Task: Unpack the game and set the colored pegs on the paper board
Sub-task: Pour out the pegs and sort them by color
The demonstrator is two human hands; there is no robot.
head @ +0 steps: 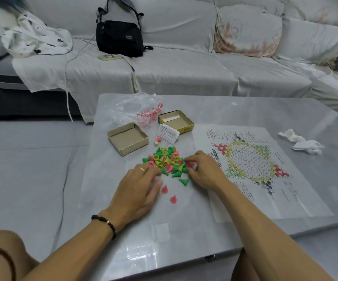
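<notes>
Sorting through a loose heap of pegs (167, 161) near the middle of the table (286, 110), the person works with both hands at once. The left hand (141, 185) lies at the heap's 7 o'clock edge, fingers curled down among the pieces; whether it actually holds one cannot be told. The right hand (199, 171) sits at the heap's 3 o'clock side, fingertips pinching what looks like a pink peg (190, 164).

Unpacking appears finished: the box tray (127, 139) and box lid (176, 121) stand open at the heap's 11 and 1 o'clock, with the plastic bag (135, 110) crumpled beyond them at 12 o'clock and a small leaflet (168, 133) leaning by the lid. A die (156, 143) rests just above the heap. The paper board (251, 165) is spread flat at 3 o'clock.

No peg stands on the board's printed circles yet, so the placing is entirely ahead. Two pink pegs (168, 194) lie apart at the heap's 6 o'clock, perhaps the start of colour sorting.
</notes>
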